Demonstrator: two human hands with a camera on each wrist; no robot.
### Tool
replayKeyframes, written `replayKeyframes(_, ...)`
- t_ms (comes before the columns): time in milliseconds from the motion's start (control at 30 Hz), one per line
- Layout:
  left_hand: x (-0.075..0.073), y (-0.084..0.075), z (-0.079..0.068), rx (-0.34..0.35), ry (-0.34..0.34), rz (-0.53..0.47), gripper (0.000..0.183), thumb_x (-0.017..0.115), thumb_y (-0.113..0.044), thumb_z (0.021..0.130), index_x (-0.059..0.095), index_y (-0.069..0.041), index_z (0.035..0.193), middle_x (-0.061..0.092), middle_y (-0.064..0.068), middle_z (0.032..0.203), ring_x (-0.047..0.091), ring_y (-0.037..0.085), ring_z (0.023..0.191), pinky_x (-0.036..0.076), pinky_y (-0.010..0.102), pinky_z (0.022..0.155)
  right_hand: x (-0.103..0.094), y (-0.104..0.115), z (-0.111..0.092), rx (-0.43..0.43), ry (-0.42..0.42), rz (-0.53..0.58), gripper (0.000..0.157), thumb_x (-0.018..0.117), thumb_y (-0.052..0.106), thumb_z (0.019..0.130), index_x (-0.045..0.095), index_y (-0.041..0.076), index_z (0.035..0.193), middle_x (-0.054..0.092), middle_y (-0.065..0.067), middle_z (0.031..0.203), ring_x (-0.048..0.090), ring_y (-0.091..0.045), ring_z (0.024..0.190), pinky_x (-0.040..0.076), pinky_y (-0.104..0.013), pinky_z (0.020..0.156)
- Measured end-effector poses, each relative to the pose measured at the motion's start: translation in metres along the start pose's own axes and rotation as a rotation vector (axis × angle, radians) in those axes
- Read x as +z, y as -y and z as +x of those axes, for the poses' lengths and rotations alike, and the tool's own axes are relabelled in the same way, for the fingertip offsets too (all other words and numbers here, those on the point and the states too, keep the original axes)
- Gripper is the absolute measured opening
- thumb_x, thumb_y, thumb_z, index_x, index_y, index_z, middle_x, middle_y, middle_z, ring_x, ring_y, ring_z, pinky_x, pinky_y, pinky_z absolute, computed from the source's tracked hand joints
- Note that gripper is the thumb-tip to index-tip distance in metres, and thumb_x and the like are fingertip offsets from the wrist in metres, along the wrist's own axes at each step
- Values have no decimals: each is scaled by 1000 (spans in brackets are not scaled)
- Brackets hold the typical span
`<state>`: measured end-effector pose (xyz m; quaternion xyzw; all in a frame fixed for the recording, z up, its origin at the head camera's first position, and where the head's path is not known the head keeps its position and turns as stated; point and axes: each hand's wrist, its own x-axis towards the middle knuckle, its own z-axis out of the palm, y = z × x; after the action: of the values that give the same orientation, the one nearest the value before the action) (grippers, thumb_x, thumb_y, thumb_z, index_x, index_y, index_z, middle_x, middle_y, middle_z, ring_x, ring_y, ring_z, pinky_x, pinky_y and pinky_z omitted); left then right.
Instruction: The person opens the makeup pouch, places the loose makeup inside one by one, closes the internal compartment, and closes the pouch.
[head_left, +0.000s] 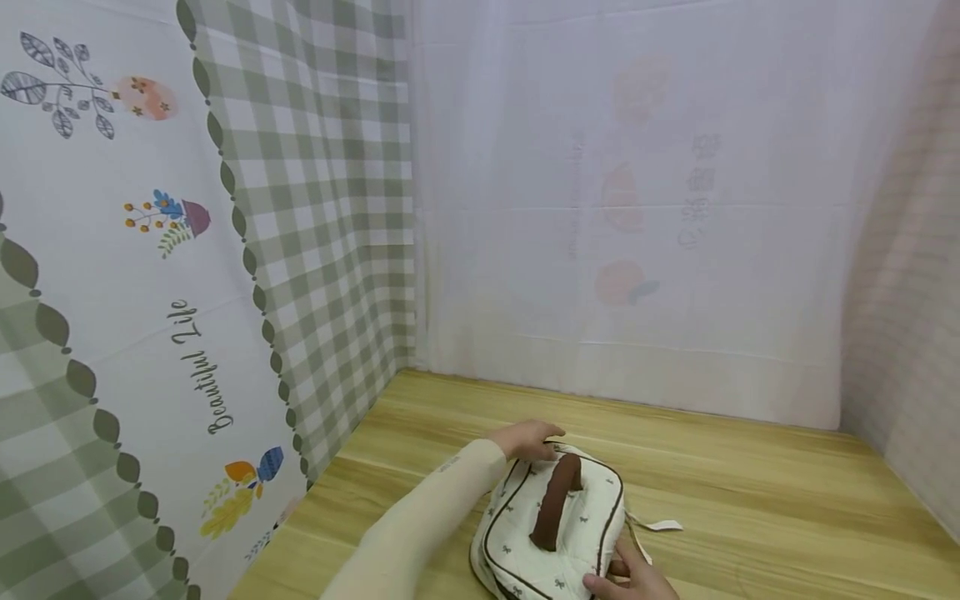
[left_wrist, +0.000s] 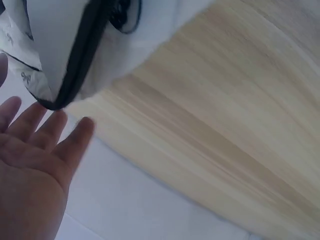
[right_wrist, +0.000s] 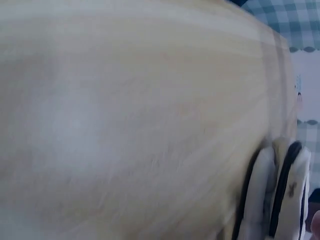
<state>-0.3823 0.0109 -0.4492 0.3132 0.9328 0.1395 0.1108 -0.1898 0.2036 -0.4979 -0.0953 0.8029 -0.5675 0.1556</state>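
Observation:
A white quilted toiletry bag [head_left: 592,500] with small dark bows, brown piping and a brown top handle [head_left: 557,504] lies on the wooden table. My left hand [head_left: 527,439] reaches over its far left corner. In the left wrist view the left hand's [left_wrist: 37,155] fingers are extended at the dark-edged corner of the bag [left_wrist: 47,45]. At the near right side, my right hand [head_left: 636,579] grips the bag's edge, thumb on top and fingers at the side. Only a fingertip of it shows in the right wrist view, beside the bag [right_wrist: 292,195].
A pale strap [head_left: 660,525] trails from the bag's right side onto the wooden tabletop [head_left: 750,492]. A green-checked, printed cloth [head_left: 322,167] hangs at the left, and a white cloth [head_left: 510,208] hangs along the table's back edge. Another pale cloth [head_left: 907,333] is at the right.

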Motion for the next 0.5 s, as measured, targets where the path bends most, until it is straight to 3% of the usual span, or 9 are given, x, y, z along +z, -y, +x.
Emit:
replayKeyframes(67, 3, -2, 1, 1, 17, 23, 48, 63, -21, 99, 52, -13, 145, 55, 0, 142, 49, 14, 131, 40, 25, 104, 2, -1, 1, -29, 31, 19, 86, 70, 26, 94, 16, -28, 134, 68, -25, 104, 67, -32, 95, 55, -37, 77)
replayKeyframes(133, 3, -4, 1, 7, 30, 49, 46, 62, -20, 100, 53, -12, 144, 56, 0, 141, 49, 14, 131, 39, 23, 104, 3, -1, 2, -35, 10, -31, 83, 72, 24, 92, 21, -28, 131, 69, -21, 100, 67, -27, 91, 53, -33, 74)
replayKeyframes(333, 4, -3, -1, 18, -4, 84, 43, 62, -19, 99, 57, -12, 141, 59, -1, 137, 52, 12, 127, 41, 23, 102, 2, -1, 5, -78, -78, -146, 62, 73, 5, 86, 36, -28, 123, 69, -23, 96, 67, -29, 88, 53, -31, 71)
replayKeyframes(500, 5, 4, -3, -35, -33, 47, 41, 64, -18, 98, 59, -11, 139, 60, 0, 136, 55, 14, 124, 45, 26, 99, -3, 6, 6, -68, -123, -68, 69, 66, -10, 83, 24, -30, 134, 65, -29, 101, 66, -33, 88, 58, -38, 69)
